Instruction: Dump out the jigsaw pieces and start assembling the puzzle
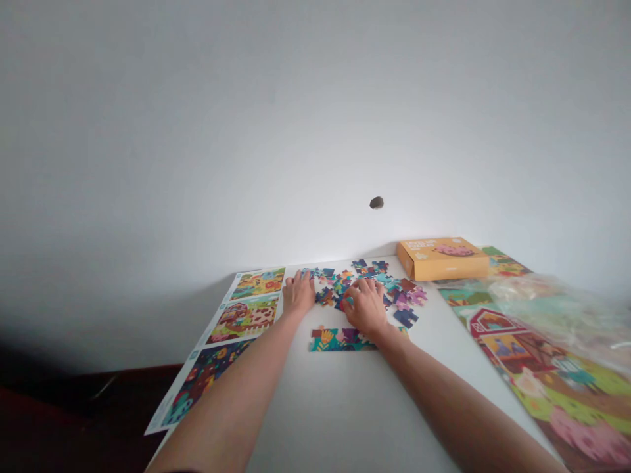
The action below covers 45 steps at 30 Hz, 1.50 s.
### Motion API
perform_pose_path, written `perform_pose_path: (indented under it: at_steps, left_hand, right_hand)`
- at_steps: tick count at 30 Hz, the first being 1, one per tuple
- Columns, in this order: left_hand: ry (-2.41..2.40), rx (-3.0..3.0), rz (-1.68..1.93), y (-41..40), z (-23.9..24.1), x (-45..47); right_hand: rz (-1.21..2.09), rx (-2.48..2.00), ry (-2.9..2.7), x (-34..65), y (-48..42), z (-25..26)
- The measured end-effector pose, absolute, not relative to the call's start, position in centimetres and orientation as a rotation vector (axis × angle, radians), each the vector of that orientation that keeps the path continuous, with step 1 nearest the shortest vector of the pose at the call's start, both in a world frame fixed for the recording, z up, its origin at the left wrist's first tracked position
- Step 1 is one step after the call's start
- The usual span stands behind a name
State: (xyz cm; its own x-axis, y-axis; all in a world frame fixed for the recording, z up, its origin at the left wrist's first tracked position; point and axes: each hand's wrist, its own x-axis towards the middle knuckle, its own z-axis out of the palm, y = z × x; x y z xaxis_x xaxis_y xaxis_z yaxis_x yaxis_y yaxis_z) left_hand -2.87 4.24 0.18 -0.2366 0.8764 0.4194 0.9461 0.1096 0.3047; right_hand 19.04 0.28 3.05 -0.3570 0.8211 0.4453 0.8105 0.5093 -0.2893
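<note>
Grip cannot be told: right hand (pixel 365 306), fingers curled, over loose puzzle pieces (pixel 392 285).
Left hand (pixel 299 293) at the pile's left edge, hold hidden too; joined puzzle strip (pixel 340 339) on white table (pixel 315 407), nearer, partly covered by right arm; orange box (pixel 446 259) beyond.

loose puzzle pieces (pixel 344 281) on table (pixel 315 407), joined strip (pixel 340 339) before them, sheet (pixel 241 318) left, box (pixel 446 263) behind right

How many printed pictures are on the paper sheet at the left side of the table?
3: a far picture, a middle picture, and a near picture that the left forearm partly covers; the arm may hide more.
</note>
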Motion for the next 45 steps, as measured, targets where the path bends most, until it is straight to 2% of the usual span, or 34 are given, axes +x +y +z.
perform_pose_path:
  at_steps: [9, 16, 25, 30, 36, 45]
  left_hand:
    - [-2.286, -1.808, -0.945, 3.8, 0.7, -3.7]
    - [-2.335, -1.613, -1.323, 2.9, 1.1, -3.9]
    - [-2.405, -1.725, -1.757, -6.1, 2.5, -0.7]
    - [-2.524, -1.753, -1.641, -11.9, 4.4, -0.3]
    - [-2.486, -1.888, -1.530, -13.6, 6.3, -0.4]
    - [-2.638, -1.858, -1.387, -12.7, 4.4, -1.8]
  right_hand:
    - [0.006, -1.226, -2.219, 19.5, -1.0, 3.6]
    - [0.076, -1.148, -2.244, 19.7, -1.3, 3.8]
    - [0.175, -1.003, -2.389, 19.5, -1.4, 4.3]
    - [0.216, -0.916, -2.625, 19.3, -2.1, 5.1]
    - [0.247, -0.757, -2.694, 20.6, -3.9, 4.9]
    - [0.366, -0.752, -2.658, 20.8, -3.7, 4.7]
